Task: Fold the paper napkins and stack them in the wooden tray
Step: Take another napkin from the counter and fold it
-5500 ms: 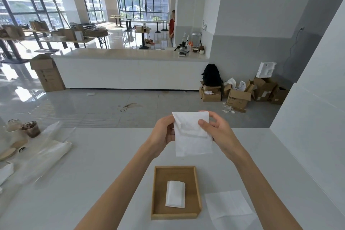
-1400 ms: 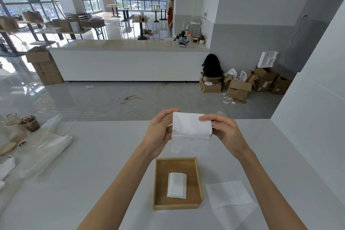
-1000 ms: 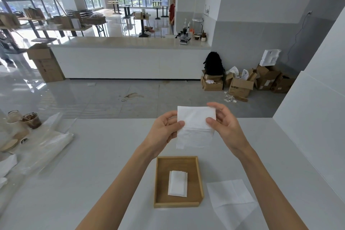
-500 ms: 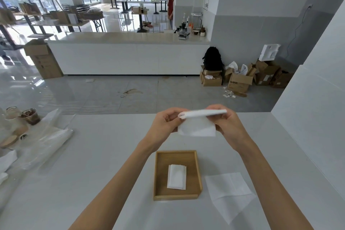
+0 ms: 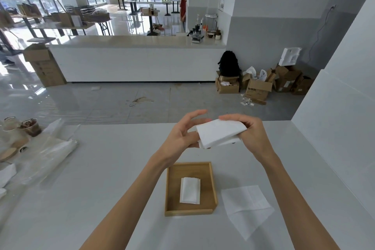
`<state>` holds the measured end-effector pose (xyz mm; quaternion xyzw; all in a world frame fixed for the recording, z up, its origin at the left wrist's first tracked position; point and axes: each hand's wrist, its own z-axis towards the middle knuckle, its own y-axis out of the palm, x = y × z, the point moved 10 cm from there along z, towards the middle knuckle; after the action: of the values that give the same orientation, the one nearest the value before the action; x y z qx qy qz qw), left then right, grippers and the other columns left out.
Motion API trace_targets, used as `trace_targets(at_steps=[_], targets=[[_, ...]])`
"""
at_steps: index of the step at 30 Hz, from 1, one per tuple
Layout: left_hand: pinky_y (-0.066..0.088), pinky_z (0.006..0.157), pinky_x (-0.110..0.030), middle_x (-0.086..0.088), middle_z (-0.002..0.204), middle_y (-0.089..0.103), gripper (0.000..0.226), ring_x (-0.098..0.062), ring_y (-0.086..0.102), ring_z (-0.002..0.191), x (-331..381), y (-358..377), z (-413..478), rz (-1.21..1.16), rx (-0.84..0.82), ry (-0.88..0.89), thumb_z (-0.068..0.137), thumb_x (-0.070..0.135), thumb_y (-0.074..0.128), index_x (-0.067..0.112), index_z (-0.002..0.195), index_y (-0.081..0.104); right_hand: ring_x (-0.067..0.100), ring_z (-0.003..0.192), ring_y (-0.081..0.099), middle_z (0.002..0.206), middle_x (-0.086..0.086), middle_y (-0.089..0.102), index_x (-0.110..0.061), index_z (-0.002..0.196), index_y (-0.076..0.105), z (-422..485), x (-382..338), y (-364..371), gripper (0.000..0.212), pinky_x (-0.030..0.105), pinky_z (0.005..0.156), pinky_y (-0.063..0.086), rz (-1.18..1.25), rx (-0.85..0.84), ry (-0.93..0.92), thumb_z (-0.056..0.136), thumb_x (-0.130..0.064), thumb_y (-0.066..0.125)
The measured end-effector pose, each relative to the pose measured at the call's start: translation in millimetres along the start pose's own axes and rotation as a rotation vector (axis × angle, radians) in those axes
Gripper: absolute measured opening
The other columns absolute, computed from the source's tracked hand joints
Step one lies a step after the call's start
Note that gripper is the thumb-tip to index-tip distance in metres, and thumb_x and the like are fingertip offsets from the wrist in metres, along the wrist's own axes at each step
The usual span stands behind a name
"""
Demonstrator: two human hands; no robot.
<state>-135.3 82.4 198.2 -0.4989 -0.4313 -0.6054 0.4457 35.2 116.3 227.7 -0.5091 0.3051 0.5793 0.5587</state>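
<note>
A folded white napkin [image 5: 220, 133] is held in the air above the white table, beyond the wooden tray [image 5: 211, 183]. My right hand [image 5: 250, 134] grips its right end, fingers curled over the top. My left hand [image 5: 183, 131] is beside its left end with fingers spread and fairly straight, the lower fingertips touching the napkin's edge. Inside the tray lies one folded napkin [image 5: 190, 190]. An unfolded napkin [image 5: 246, 208] lies flat on the table to the right of the tray.
A clear plastic bag [image 5: 50, 148], cups [image 5: 30, 128] and wooden lids sit at the table's left edge. A white wall [image 5: 334, 138] borders the table on the right. Beyond the table are the floor, a counter and cardboard boxes.
The napkin has been folded over and turned flatter. My left hand has let go of its pinch and opened its fingers, while my right hand keeps hold.
</note>
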Motion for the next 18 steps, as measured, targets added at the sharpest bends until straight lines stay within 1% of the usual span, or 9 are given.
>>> trace_targets(at_steps=[2,4,5,7,10,12,13,16,18], targets=[[0.059,0.083,-0.039,-0.003,0.134,0.063,0.044,-0.025,0.068,0.109,7,0,-2,0.071,0.0,0.043,0.099,0.001,0.056,0.021,0.137,0.055,0.0,0.08,0.067,0.092,-0.017,0.074,-0.019,0.102,0.075,-1,0,0,0.054,0.027,0.048,0.055,0.021,0.006,0.02,0.085,0.023,0.046],[0.058,0.081,-0.035,-0.001,0.134,0.062,0.04,-0.031,0.068,0.108,12,2,-2,0.122,-0.01,0.072,0.098,0.001,0.058,0.018,0.134,0.057,0.003,0.079,0.068,0.089,-0.024,0.075,-0.023,0.102,0.074,-3,0,0,0.051,0.026,0.047,0.056,0.031,0.013,0.037,0.089,0.019,0.049],[0.058,0.08,-0.034,0.0,0.134,0.062,0.039,-0.032,0.067,0.107,13,2,-2,0.138,-0.012,0.084,0.097,0.0,0.059,0.016,0.132,0.058,0.004,0.08,0.069,0.089,-0.025,0.075,-0.025,0.103,0.073,-3,0,0,0.05,0.026,0.048,0.057,0.034,0.014,0.042,0.09,0.017,0.05],[0.058,0.08,-0.032,0.005,0.13,0.064,0.034,-0.03,0.068,0.105,16,0,-1,0.151,0.021,0.101,0.096,-0.001,0.059,0.014,0.126,0.063,0.007,0.08,0.07,0.09,-0.022,0.076,-0.025,0.106,0.073,-4,-1,0,0.049,0.025,0.048,0.056,0.036,0.015,0.042,0.091,0.016,0.05],[0.057,0.078,-0.031,0.007,0.114,0.07,0.024,-0.017,0.067,0.1,14,-8,-1,0.025,0.107,0.068,0.101,0.003,0.051,0.013,0.112,0.07,0.008,0.076,0.07,0.099,-0.017,0.075,-0.021,0.114,0.072,-6,-5,1,0.042,0.024,0.049,0.055,0.052,0.012,0.019,0.094,0.011,0.053],[0.057,0.076,-0.03,0.004,0.108,0.071,0.026,-0.015,0.067,0.095,11,-11,-1,-0.088,0.137,0.05,0.103,0.003,0.048,0.014,0.106,0.071,0.005,0.08,0.07,0.1,-0.017,0.075,-0.021,0.116,0.071,-8,-8,3,0.039,0.024,0.053,0.057,0.081,0.004,0.008,0.097,0.007,0.052],[0.058,0.075,-0.03,0.004,0.105,0.072,0.028,-0.016,0.067,0.095,11,-12,-1,-0.127,0.146,0.05,0.103,0.003,0.047,0.016,0.104,0.072,0.005,0.084,0.07,0.099,-0.017,0.076,-0.022,0.112,0.073,-8,-7,3,0.041,0.023,0.055,0.057,0.109,0.001,0.016,0.097,0.009,0.05],[0.056,0.071,-0.027,0.0,0.106,0.073,0.04,-0.019,0.066,0.097,13,-13,-2,-0.197,0.152,0.063,0.103,0.0,0.046,0.021,0.091,0.078,0.011,0.087,0.068,0.098,-0.011,0.076,-0.022,0.087,0.081,-7,-1,4,0.05,0.023,0.054,0.054,0.235,0.009,0.056,0.094,0.014,0.047],[0.056,0.078,-0.032,-0.004,0.112,0.072,0.045,-0.022,0.067,0.103,13,-12,-2,-0.218,0.15,0.066,0.102,-0.004,0.045,0.02,0.084,0.079,0.016,0.09,0.066,0.096,-0.007,0.074,-0.025,0.075,0.08,-5,3,5,0.056,0.023,0.053,0.053,0.281,0.01,0.085,0.094,0.015,0.045]])
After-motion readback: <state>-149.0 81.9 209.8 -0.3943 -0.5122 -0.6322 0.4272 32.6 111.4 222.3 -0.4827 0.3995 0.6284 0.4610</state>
